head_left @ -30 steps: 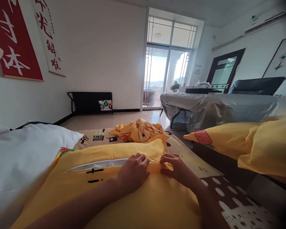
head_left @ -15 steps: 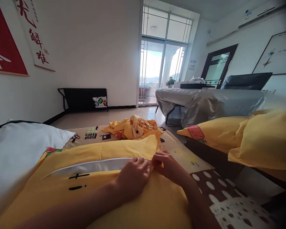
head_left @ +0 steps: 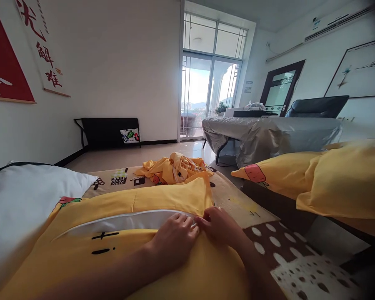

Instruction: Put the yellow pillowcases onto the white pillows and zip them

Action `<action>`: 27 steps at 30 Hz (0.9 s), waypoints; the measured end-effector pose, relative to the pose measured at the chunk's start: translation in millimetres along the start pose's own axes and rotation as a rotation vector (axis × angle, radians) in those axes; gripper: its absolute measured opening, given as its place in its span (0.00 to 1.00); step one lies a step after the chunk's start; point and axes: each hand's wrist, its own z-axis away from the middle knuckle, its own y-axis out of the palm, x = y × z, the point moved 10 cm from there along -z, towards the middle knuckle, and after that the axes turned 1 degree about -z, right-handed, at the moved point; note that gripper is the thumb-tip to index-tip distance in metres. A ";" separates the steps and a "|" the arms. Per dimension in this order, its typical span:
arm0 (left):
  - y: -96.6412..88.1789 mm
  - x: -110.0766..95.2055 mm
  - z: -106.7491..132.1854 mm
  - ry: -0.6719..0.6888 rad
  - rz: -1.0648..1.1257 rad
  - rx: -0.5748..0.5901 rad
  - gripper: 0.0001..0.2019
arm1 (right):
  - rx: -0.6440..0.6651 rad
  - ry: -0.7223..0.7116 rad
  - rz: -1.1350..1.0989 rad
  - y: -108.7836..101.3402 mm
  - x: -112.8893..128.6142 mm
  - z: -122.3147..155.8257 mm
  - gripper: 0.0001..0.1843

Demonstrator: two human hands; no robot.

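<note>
A yellow pillowcase [head_left: 171,198] with black printed marks lies in front of me, filled out by a white pillow [head_left: 128,221] that shows through a long slit. At the right end of that slit, my left hand [head_left: 176,237] has its fingers curled closed on the pillowcase's edge. Touching it from the right, my right hand [head_left: 218,225] pinches the fabric at the same spot. Whether a zipper pull sits between the fingertips is hidden.
Crumpled yellow fabric [head_left: 175,168] lies beyond on the patterned blanket [head_left: 234,200]. A white pillow [head_left: 28,204] rests at the left. More yellow pillows [head_left: 340,183] are stacked at the right. Behind stands a plastic-covered table [head_left: 268,131].
My right hand has moved slightly down and left, its fingertips now against my left hand's. The left hand stays at the slit's end. The view has shifted slightly.
</note>
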 end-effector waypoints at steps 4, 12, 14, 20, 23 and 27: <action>2.9 2.5 1.4 -0.009 -0.029 -0.007 0.16 | 0.042 -0.003 -0.065 9.9 1.9 -6.0 0.13; -0.3 10.1 5.3 -0.062 0.085 0.019 0.21 | -0.008 -0.035 -0.316 -11.3 -1.9 -5.9 0.11; -1.2 18.8 7.1 -0.122 0.168 0.074 0.22 | -0.003 -0.040 -0.392 -13.8 -2.9 -6.0 0.12; -26.2 36.7 3.5 -0.209 0.331 0.101 0.24 | 0.045 -0.066 -0.650 -12.8 -2.4 -6.5 0.17; -52.3 40.4 -8.1 -0.219 0.188 0.017 0.25 | 0.092 -0.083 -0.754 -9.1 -1.4 -6.3 0.19; -76.7 50.7 -31.8 -0.265 0.224 -0.153 0.14 | 0.126 -0.092 -0.824 -6.2 -1.0 -5.5 0.21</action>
